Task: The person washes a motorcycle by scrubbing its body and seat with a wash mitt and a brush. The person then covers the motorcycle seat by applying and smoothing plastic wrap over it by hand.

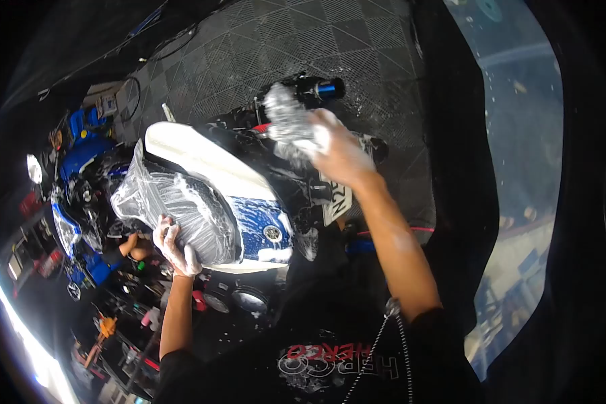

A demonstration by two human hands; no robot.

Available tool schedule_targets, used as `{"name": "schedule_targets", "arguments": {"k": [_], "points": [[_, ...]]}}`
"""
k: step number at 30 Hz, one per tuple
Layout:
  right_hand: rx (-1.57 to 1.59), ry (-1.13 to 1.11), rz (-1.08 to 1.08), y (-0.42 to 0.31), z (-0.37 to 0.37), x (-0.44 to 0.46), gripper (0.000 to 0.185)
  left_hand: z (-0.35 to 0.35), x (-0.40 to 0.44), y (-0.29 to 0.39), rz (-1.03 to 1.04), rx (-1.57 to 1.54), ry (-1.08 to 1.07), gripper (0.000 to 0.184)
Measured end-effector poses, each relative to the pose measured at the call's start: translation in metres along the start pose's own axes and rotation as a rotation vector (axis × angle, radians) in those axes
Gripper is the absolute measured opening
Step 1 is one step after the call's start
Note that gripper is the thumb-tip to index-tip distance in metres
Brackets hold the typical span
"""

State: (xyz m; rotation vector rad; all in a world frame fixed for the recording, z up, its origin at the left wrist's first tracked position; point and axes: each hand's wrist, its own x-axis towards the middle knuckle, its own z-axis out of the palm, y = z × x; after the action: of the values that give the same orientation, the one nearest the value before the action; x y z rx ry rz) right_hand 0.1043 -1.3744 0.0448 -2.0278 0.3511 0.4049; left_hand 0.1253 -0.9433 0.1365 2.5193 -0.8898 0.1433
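Note:
My right hand (340,151), wet with foam, is closed around a grey, soapy cloth (286,121); motion blurs the cloth's outline. It is above the rear of a motorcycle, near the licence plate (338,202) and the red tail light (261,128). Streaky suds cover the black seat (192,209). Against the seat's near side rests my left hand (174,248), its foamy fingers bent and apart from the thumb. Beside the seat, the white and blue tail panel (256,212) carries foam and a round emblem (273,233).
Dark ribbed tiles (343,40) make up the floor, with foam spots near a blue-tipped exhaust (328,89). A blue motorcycle front (84,158) is at the left. Another person's arm (133,248) shows low beyond the seat. A glass panel (518,168) stands at the right.

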Motion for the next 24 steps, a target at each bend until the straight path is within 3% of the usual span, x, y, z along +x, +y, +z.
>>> {"name": "schedule_targets", "arguments": {"k": [1,3,5,7,8,9,10,11,13,14,17,18,19,21,23,24], "points": [[-0.206,0.013,-0.007,-0.017,0.006,0.02,0.067,-0.001,0.004,0.004,-0.007,0.017,-0.01,0.06],[-0.324,0.081,0.047,-0.051,0.009,0.033,0.068,-0.001,0.002,0.002,-0.01,0.053,-0.003,0.061],[-0.164,-0.15,0.109,-0.064,0.002,0.057,0.066,-0.003,0.012,0.011,-0.029,0.077,0.006,0.06],[0.007,-0.094,0.015,-0.042,0.017,0.083,0.053,-0.012,0.017,0.016,-0.055,0.123,-0.049,0.055],[0.12,-0.238,0.222,-0.069,-0.004,0.088,0.052,-0.012,0.014,0.014,-0.059,0.102,-0.043,0.054],[0.028,-0.165,0.113,-0.043,0.007,0.108,0.053,-0.016,0.015,0.016,-0.077,0.102,-0.051,0.055],[-0.128,0.017,-0.134,0.012,0.027,0.138,0.054,-0.017,0.014,0.016,-0.072,0.107,-0.065,0.057],[-0.124,0.013,0.047,-0.012,0.009,0.136,0.055,-0.02,0.015,0.02,-0.096,0.13,-0.078,0.056],[-0.188,0.177,-0.211,0.056,-0.005,0.188,0.055,-0.023,0.014,0.034,-0.142,0.141,-0.072,0.052],[-0.205,0.177,-0.034,0.013,-0.038,0.155,0.054,-0.025,0.014,0.046,-0.192,0.195,-0.071,0.051],[0.442,-0.12,0.036,0.019,-0.105,0.116,0.06,-0.008,-0.025,0.11,-0.685,0.198,0.185,0.044],[0.576,-0.158,0.047,0.035,-0.124,0.103,0.061,-0.007,-0.044,0.142,-0.763,0.09,0.33,0.043],[0.681,-0.187,0.067,0.055,-0.139,0.086,0.063,0.004,-0.079,0.163,-0.758,0.187,0.376,0.04],[0.859,-0.221,0.105,0.107,-0.164,0.047,0.065,0.028,-0.139,0.232,-1.024,-0.032,0.494,0.033],[1.033,-0.249,0.068,0.161,-0.177,0.006,0.062,0.109,-0.251,0.296,-1.491,-0.318,0.51,0.042],[1.09,-0.247,0.224,0.211,-0.186,-0.004,0.061,0.136,-0.29,0.345,-1.701,-0.428,0.463,0.047]]}}
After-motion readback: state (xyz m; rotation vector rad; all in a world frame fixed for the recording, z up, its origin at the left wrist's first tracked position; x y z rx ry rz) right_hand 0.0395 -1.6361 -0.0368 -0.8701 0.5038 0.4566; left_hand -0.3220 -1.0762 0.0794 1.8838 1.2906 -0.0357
